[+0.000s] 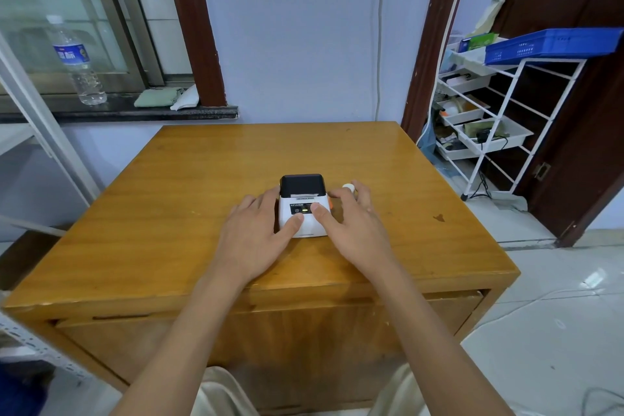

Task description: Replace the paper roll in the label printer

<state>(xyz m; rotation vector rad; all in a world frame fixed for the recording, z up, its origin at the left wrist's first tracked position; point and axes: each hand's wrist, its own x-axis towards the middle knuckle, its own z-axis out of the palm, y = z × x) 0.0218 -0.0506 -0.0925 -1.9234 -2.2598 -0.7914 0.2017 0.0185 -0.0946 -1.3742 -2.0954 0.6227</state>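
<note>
One label printer (303, 204) on my wooden table (202, 179), my left hand (251, 240) and right hand (351, 230) spread, flanking it, thumbs on top, one white roll (348, 187), perhaps paper, beside my right fingers.

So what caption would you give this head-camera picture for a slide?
Both hands, left and right, rest on a small white label printer on a wooden table; its black lid is closed.

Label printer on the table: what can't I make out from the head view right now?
- Label printer: lid shut, so any roll inside is hidden.
- Its sides: covered by the left hand and right hand.
- Panel text: too small to read.
- White roll: mostly behind the right hand's fingers.
</note>
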